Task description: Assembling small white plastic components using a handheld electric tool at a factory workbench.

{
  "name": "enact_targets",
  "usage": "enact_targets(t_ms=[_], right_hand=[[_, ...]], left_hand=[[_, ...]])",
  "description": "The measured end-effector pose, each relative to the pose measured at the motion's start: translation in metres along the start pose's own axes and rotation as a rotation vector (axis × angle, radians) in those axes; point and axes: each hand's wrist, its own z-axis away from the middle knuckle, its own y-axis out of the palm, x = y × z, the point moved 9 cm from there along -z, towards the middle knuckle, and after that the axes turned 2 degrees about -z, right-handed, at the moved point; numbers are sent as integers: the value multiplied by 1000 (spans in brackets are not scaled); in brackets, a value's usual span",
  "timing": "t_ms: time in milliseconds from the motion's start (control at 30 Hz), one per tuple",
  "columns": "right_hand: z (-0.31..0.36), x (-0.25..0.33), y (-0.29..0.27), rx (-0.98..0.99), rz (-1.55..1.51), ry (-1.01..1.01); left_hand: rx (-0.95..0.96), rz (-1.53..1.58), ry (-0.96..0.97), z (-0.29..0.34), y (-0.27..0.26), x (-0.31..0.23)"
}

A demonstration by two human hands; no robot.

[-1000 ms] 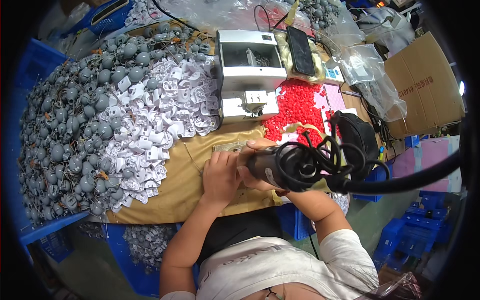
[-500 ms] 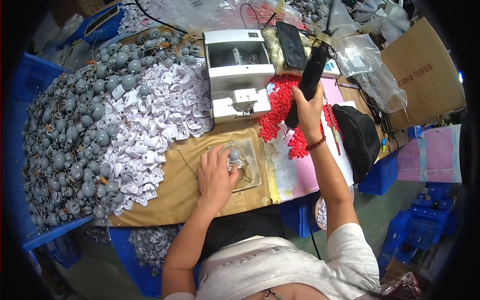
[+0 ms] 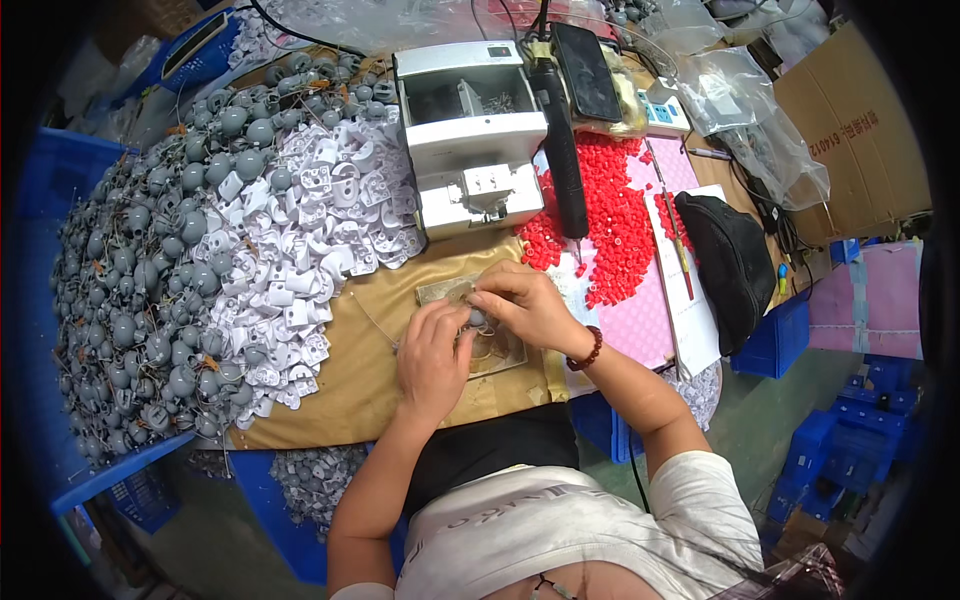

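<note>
A small part with a grey ball point(image 3: 477, 317) sits low over a worn square board point(image 3: 500, 357) on the brown-covered bench. My left hand point(image 3: 434, 350) curls its fingers around the near-left side of this part. From the right comes my right hand point(image 3: 535, 308), thumb and forefinger pinched together at the top of the part; whatever lies between those fingertips is hidden. Beyond my right hand a black electric screwdriver point(image 3: 562, 150) hangs upright, tip down, with no hand on it. It is beside a white boxy machine point(image 3: 470, 140) with an open-topped tray of small metal pieces.
White plastic parts point(image 3: 330, 200) heap up left of the machine, and wired grey balls point(image 3: 130, 310) fill the far left. Small red caps point(image 3: 615, 220) cover the pink mat. Further right lie a thin screwdriver point(image 3: 683, 262), a black pouch point(image 3: 725, 270) and a cardboard box point(image 3: 850, 130).
My right hand has let go of the electric screwdriver and come down left to the grey ball part. The screwdriver hangs further left and back. My left hand stays at the part.
</note>
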Motion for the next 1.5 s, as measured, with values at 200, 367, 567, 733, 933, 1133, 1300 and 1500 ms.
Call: enact_targets(t_ms=[200,367,567,733,933,1133,1300,1500], right_hand=[[-6,-10,16,-84,-156,78],[-7,-17,30,-136,-487,192],[-6,-28,35,-198,-697,299],[-10,-25,34,-267,-725,274],[-6,-15,37,55,-606,268],[14,18,-73,-73,604,-317],[26,-9,-72,27,1079,-397],[21,-30,-58,51,1204,-366]], left_hand=[[-4,-6,-3,-1,1,2],[10,-3,5,0,2,1],[38,-21,-16,0,4,1],[56,-22,-19,-2,5,0],[32,180,-15,7,-16,-6],[739,127,-187,86,-97,8],[905,-97,-295,116,-123,37],[124,-563,71,-4,-89,42]])
